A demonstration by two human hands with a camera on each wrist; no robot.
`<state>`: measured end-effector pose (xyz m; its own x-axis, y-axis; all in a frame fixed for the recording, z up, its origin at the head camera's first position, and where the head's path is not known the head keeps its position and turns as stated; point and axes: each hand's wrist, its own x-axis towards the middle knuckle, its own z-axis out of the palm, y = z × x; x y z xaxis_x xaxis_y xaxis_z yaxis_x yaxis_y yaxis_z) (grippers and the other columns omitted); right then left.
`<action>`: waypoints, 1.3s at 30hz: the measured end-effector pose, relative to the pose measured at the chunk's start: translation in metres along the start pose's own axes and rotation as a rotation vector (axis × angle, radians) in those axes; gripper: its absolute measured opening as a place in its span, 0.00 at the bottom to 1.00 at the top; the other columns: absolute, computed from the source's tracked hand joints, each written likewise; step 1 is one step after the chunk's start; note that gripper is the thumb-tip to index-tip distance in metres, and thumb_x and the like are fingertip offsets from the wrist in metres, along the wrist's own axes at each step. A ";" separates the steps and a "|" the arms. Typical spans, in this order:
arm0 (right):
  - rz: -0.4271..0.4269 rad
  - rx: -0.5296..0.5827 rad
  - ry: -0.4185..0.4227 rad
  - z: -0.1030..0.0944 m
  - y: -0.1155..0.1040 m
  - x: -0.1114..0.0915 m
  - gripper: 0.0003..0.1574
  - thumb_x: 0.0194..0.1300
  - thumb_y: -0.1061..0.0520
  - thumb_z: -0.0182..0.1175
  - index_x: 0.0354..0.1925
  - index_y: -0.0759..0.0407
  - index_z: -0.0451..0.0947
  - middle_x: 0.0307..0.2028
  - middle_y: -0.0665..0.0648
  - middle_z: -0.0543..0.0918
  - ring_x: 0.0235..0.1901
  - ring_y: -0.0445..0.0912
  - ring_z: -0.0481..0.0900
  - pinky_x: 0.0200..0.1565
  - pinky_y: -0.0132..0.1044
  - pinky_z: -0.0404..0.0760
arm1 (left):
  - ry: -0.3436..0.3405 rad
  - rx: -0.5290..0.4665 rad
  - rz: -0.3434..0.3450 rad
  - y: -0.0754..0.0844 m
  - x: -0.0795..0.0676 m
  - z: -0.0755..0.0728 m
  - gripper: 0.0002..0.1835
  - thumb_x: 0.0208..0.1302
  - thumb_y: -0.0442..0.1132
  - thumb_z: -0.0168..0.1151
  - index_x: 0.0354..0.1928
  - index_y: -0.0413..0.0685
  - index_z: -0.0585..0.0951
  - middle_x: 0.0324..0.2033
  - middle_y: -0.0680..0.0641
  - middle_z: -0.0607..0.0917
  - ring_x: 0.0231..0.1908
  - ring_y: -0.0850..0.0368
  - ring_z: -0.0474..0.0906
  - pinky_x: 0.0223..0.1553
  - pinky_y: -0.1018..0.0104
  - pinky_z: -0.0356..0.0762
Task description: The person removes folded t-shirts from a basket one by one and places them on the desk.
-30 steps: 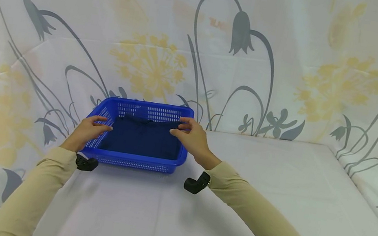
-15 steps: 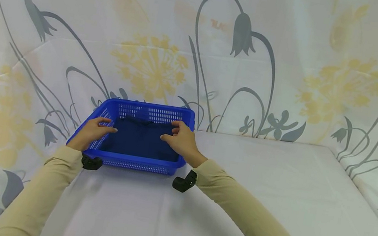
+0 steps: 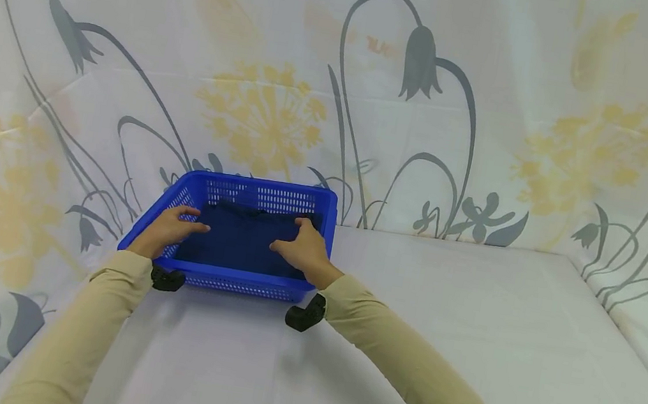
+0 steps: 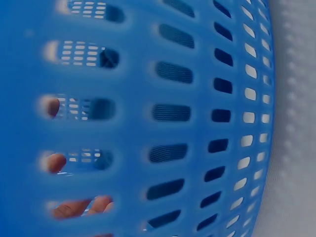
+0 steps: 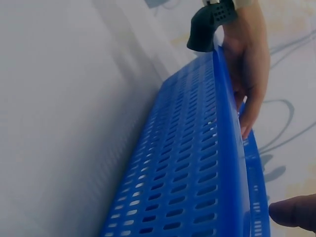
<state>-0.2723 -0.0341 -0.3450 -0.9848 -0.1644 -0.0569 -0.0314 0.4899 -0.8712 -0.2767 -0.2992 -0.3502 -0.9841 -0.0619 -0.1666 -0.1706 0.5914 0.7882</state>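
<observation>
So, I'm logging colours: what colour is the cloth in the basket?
Dark navy blue; the cloth shows best in the head view.

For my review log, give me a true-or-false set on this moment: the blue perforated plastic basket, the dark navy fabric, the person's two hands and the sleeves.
1. The blue perforated plastic basket stands on a white-covered table. True.
2. The basket is tipped onto its side. False: it sits upright, its open top facing up.
3. The dark navy fabric lies inside the basket. True.
4. The left hand is clenched in a fist. False: its thumb and fingers are apart.
5. Both hands are at the same end of the basket. False: the right hand is toward the opposite end.
6. Beige sleeves cover both forearms. True.
</observation>
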 end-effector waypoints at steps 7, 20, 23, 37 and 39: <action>0.069 0.052 0.013 0.004 0.005 0.011 0.49 0.58 0.55 0.67 0.71 0.63 0.55 0.66 0.67 0.66 0.63 0.59 0.66 0.60 0.51 0.67 | -0.024 -0.053 -0.041 -0.003 -0.003 -0.001 0.35 0.68 0.39 0.57 0.70 0.30 0.57 0.70 0.27 0.52 0.62 0.31 0.60 0.61 0.43 0.61; 0.076 0.051 0.008 -0.002 0.013 0.027 0.52 0.59 0.57 0.67 0.73 0.64 0.50 0.67 0.68 0.64 0.64 0.60 0.65 0.60 0.52 0.67 | -0.049 -0.121 -0.112 -0.002 -0.005 0.007 0.37 0.65 0.39 0.59 0.71 0.31 0.57 0.69 0.28 0.53 0.61 0.35 0.60 0.55 0.45 0.66; 0.072 0.045 0.019 -0.001 0.016 0.030 0.53 0.58 0.58 0.67 0.73 0.65 0.50 0.67 0.68 0.64 0.64 0.60 0.65 0.60 0.51 0.67 | -0.072 -0.152 -0.136 -0.001 -0.006 0.009 0.37 0.65 0.38 0.58 0.71 0.32 0.56 0.71 0.29 0.49 0.68 0.32 0.48 0.63 0.38 0.55; 0.100 -0.009 0.000 0.001 0.019 0.033 0.55 0.58 0.56 0.67 0.74 0.66 0.48 0.67 0.69 0.63 0.63 0.61 0.65 0.60 0.51 0.68 | -0.097 -0.163 -0.197 0.001 -0.008 0.010 0.41 0.65 0.38 0.59 0.72 0.29 0.50 0.71 0.27 0.46 0.68 0.28 0.44 0.65 0.39 0.51; 0.117 0.026 -0.008 0.002 0.020 0.034 0.56 0.57 0.56 0.67 0.74 0.65 0.48 0.68 0.68 0.62 0.64 0.61 0.64 0.60 0.51 0.67 | -0.100 -0.151 -0.195 0.000 -0.008 0.010 0.41 0.65 0.39 0.59 0.72 0.28 0.50 0.71 0.27 0.46 0.68 0.28 0.45 0.64 0.39 0.52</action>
<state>-0.3060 -0.0316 -0.3650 -0.9801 -0.1141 -0.1626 0.0882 0.4840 -0.8706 -0.2684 -0.2910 -0.3549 -0.9233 -0.0791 -0.3759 -0.3697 0.4484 0.8138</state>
